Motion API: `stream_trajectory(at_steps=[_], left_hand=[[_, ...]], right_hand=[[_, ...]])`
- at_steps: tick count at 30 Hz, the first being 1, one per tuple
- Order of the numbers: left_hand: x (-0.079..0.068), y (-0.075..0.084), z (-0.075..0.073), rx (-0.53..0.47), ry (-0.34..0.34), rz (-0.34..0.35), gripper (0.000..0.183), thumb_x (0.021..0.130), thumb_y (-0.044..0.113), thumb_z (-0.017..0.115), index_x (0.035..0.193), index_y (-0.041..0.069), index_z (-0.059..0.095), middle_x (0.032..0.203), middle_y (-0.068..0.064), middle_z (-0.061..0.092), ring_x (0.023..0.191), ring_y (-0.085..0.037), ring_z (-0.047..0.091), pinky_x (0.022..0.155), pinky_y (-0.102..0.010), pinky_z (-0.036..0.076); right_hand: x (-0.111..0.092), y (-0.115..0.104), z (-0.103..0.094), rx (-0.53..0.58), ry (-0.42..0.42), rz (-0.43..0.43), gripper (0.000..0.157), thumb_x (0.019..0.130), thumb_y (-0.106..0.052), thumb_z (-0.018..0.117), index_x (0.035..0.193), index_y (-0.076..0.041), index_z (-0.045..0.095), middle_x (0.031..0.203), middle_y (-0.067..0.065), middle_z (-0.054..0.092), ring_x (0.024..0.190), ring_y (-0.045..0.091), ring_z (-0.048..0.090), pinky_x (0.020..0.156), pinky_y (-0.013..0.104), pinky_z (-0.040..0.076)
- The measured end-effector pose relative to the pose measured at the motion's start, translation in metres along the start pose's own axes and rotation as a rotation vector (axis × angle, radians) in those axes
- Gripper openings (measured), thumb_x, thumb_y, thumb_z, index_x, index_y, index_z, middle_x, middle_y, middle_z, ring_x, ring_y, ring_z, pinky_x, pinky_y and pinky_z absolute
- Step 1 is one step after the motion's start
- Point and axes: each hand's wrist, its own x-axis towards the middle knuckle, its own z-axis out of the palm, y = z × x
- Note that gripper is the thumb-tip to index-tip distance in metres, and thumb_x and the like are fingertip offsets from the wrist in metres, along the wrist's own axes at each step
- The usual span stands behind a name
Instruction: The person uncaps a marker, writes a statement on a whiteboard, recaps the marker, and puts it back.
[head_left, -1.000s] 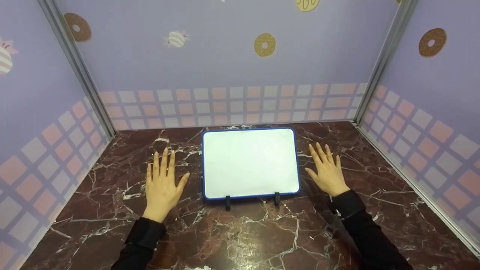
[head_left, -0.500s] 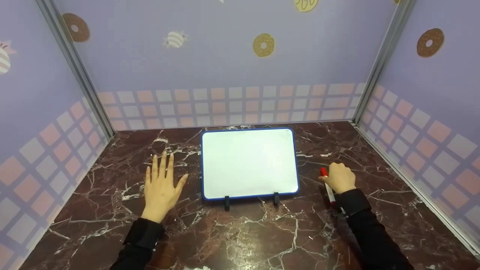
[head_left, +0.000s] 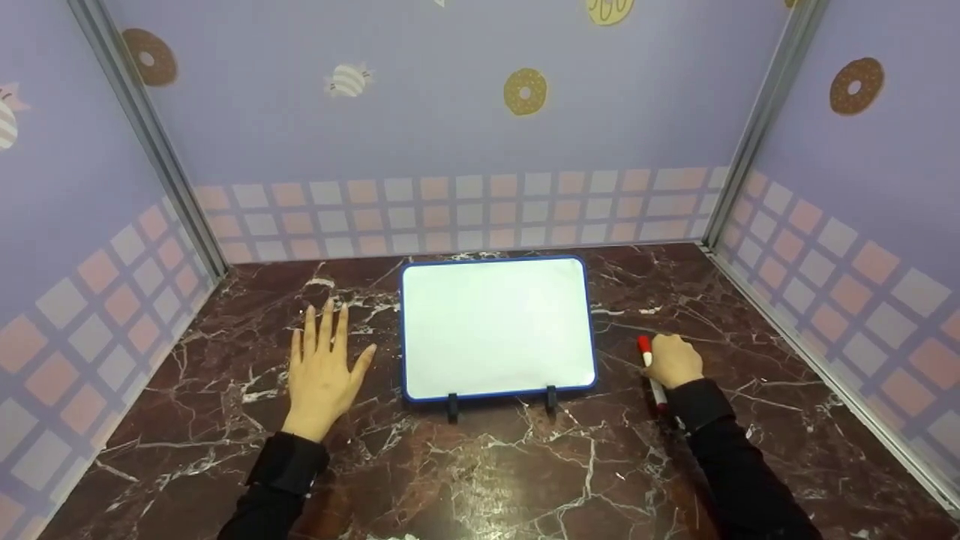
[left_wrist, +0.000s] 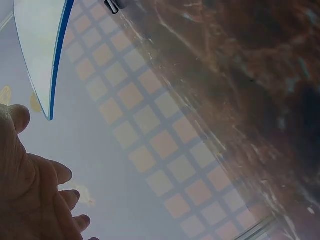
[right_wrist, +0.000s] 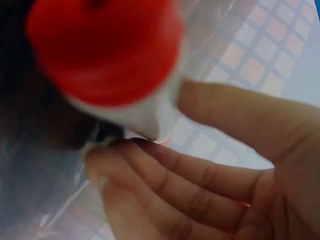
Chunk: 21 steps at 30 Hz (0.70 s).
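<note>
My right hand (head_left: 675, 360) grips a marker (head_left: 658, 391) with a red cap (head_left: 644, 345) and a white barrel. In the right wrist view, the marker's red end (right_wrist: 105, 55) looms close to the camera, with the thumb (right_wrist: 230, 112) on one side and curled fingers (right_wrist: 170, 192) on the other. Left of the whiteboard (head_left: 499, 328), my left hand (head_left: 322, 382) lies palm down on the table, fingers spread and straight. The blue-framed board leans back on two small black feet (head_left: 452, 406); its face shows no marks.
The dark red marbled table (head_left: 510, 480) is bounded at the back and both sides by lilac panels (head_left: 435, 135) with a checked band and doughnut prints. Metal corner posts (head_left: 757, 127) stand at the rear corners. The board's edge (left_wrist: 57, 55) also shows in the left wrist view.
My right hand has gone from flat and spread to curled, and now grips the marker, which was out of sight at first. The left hand and the board have stayed put.
</note>
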Motion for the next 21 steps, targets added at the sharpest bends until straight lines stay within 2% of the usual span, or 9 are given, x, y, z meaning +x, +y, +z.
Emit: stream_trajectory(at_steps=[3, 6, 8, 12, 16, 21], left_hand=[[0.006, 0.005, -0.007, -0.006, 0.018, 0.006, 0.075, 0.104, 0.048, 0.042, 0.159, 0.006, 0.013, 0.167, -0.017, 0.005, 0.153, -0.039, -0.001, 0.126, -0.056, -0.003], [0.013, 0.014, -0.013, -0.010, 0.036, 0.009, 0.075, 0.104, 0.048, 0.041, 0.159, 0.007, 0.010, 0.167, -0.016, 0.004, 0.154, -0.039, -0.002, 0.126, -0.056, -0.004], [0.017, 0.021, -0.016, -0.016, 0.047, 0.013, 0.075, 0.104, 0.048, 0.041, 0.160, 0.008, 0.010, 0.167, -0.015, 0.003, 0.154, -0.038, -0.003, 0.126, -0.055, -0.004], [0.025, 0.041, -0.019, -0.023, 0.070, 0.045, 0.076, 0.103, 0.049, 0.041, 0.160, 0.010, 0.009, 0.168, -0.012, 0.000, 0.154, -0.036, -0.004, 0.127, -0.054, -0.004], [0.030, 0.064, -0.016, 0.014, 0.086, 0.134, 0.077, 0.102, 0.049, 0.042, 0.160, 0.011, 0.008, 0.168, -0.009, -0.004, 0.154, -0.034, -0.004, 0.127, -0.051, -0.002], [0.032, 0.096, -0.003, 0.108, 0.109, 0.308, 0.075, 0.102, 0.048, 0.044, 0.159, 0.009, 0.016, 0.167, -0.010, 0.003, 0.154, -0.034, 0.005, 0.128, -0.051, 0.007]], right_hand=[[0.002, -0.002, -0.004, 0.005, -0.001, -0.006, 0.042, 0.078, -0.014, 0.080, 0.100, 0.016, 0.061, 0.091, 0.034, 0.065, 0.078, 0.048, 0.066, 0.061, 0.054, 0.058], [0.003, -0.009, -0.018, 0.025, 0.012, 0.004, 0.037, 0.078, -0.015, 0.077, 0.096, 0.014, 0.061, 0.089, 0.032, 0.065, 0.076, 0.046, 0.066, 0.057, 0.050, 0.057], [0.000, -0.015, -0.032, 0.052, 0.042, 0.009, 0.029, 0.079, -0.015, 0.074, 0.088, 0.010, 0.061, 0.083, 0.028, 0.064, 0.071, 0.042, 0.065, 0.052, 0.045, 0.054], [-0.008, -0.035, -0.058, 0.100, 0.155, -0.024, 0.020, 0.079, -0.015, 0.072, 0.074, 0.002, 0.064, 0.070, 0.017, 0.063, 0.058, 0.030, 0.060, 0.043, 0.037, 0.045], [-0.019, -0.063, -0.066, 0.102, 0.262, -0.102, 0.013, 0.077, -0.013, 0.071, 0.076, -0.001, 0.069, 0.069, 0.015, 0.066, 0.056, 0.029, 0.059, 0.043, 0.043, 0.047], [-0.031, -0.099, -0.056, 0.080, 0.345, -0.214, 0.008, 0.075, -0.011, 0.071, 0.079, -0.004, 0.070, 0.072, 0.015, 0.069, 0.060, 0.037, 0.064, 0.049, 0.053, 0.052]])
